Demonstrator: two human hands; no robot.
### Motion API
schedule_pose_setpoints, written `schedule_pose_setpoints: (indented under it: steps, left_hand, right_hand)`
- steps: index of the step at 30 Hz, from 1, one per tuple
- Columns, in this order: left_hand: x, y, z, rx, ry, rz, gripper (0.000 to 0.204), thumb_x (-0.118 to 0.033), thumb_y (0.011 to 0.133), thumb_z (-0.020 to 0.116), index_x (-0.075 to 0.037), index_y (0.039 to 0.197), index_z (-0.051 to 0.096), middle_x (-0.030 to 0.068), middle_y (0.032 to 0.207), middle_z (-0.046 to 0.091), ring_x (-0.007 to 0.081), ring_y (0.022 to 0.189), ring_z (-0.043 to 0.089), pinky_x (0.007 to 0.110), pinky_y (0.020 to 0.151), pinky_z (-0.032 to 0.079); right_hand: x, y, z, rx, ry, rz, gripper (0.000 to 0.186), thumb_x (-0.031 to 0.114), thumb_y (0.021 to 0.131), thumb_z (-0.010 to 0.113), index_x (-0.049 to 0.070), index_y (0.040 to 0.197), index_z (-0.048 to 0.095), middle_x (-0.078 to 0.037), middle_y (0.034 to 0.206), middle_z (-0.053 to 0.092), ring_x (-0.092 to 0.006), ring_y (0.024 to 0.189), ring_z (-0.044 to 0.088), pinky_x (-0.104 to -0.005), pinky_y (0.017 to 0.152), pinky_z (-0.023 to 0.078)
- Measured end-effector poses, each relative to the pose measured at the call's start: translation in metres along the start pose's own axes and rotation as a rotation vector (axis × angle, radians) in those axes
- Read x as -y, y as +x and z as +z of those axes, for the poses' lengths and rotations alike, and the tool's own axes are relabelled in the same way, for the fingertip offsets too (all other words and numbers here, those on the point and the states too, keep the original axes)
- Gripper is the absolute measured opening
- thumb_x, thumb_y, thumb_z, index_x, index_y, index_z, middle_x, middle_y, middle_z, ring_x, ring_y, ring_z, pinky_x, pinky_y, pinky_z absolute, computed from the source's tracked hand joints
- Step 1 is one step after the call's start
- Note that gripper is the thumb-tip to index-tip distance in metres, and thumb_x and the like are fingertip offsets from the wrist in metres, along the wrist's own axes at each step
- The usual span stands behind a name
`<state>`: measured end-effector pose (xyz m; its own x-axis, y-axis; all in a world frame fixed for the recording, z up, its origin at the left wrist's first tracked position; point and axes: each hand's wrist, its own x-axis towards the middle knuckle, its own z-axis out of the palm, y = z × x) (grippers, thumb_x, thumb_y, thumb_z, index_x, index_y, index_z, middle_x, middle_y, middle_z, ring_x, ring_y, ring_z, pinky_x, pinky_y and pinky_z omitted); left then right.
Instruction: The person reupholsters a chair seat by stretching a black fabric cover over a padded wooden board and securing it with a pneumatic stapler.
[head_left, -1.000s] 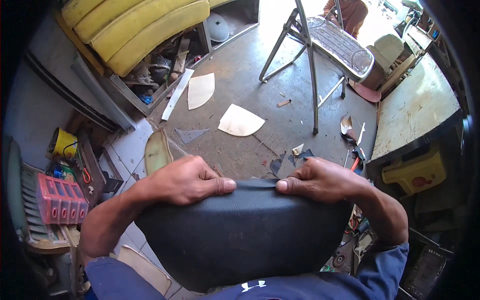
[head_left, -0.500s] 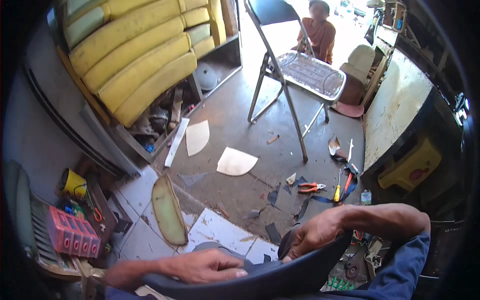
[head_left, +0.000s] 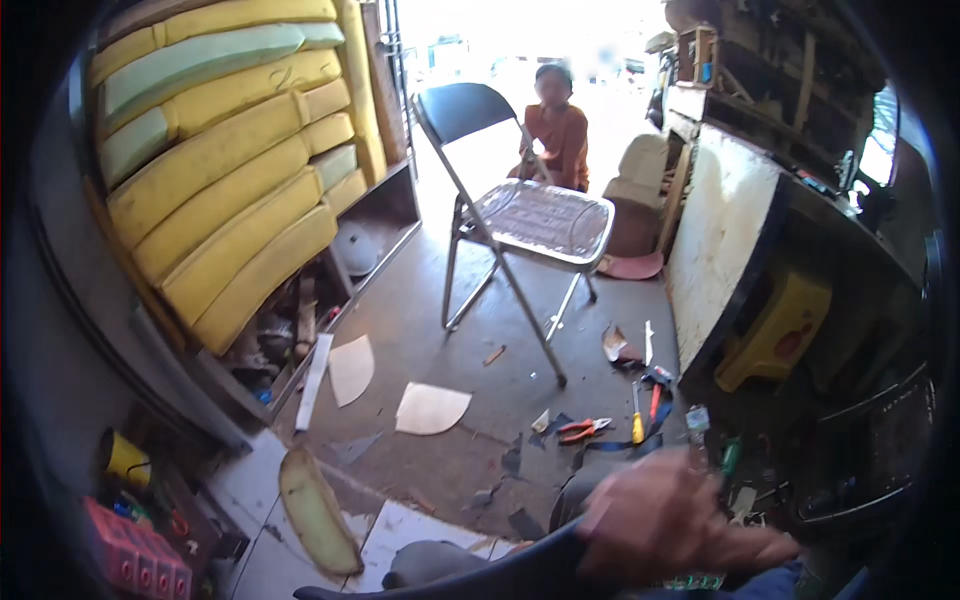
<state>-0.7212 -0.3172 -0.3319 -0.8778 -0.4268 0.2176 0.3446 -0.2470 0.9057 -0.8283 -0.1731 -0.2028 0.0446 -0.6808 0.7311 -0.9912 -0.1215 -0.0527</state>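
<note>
"Where's the black piece (head_left: pixel 510 578), looking down from the head?"

"Beyond the near edge of the white floor tiles (head_left: pixel 395 540), left of the right hand (head_left: pixel 655 515), long edge slanting up toward that grip."

"Pinching it?"

"Too blurred, can't tell; it overlaps the end. Left hand's out of sight."

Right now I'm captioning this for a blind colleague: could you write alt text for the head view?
Blurred right hand at the edge of a dark curved piece; beyond it, pliers, a screwdriver and pale cutouts lie on the floor, with a folding chair and a person in orange farther back.
</note>
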Motion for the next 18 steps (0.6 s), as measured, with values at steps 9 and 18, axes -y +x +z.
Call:
schedule_pose_setpoints:
  steps: [9,18]
  left_hand:
    - [0.003,0.041,-0.006,0.004,-0.017,-0.090,0.079,-0.056,0.102,0.043,-0.006,0.160,0.022,0.0199,0.162,0.026,0.0296,0.150,0.025,0.043,0.120,0.020]
    - [-0.019,0.087,0.020,0.048,-0.079,-0.168,0.085,-0.060,0.101,0.040,-0.005,0.162,0.016,0.0206,0.166,0.018,0.0316,0.154,0.017,0.045,0.123,0.013]
  right_hand:
    - [0.005,0.032,0.112,0.988,0.174,0.426,0.049,0.050,0.094,0.060,0.021,0.134,0.060,-0.011,0.136,0.054,-0.0316,0.129,0.050,-0.0634,0.109,0.029]
    - [-0.014,-0.002,0.110,0.100,-0.144,0.332,0.054,0.055,0.100,0.051,0.020,0.140,0.062,-0.014,0.144,0.056,-0.0307,0.136,0.050,-0.0660,0.114,0.026]
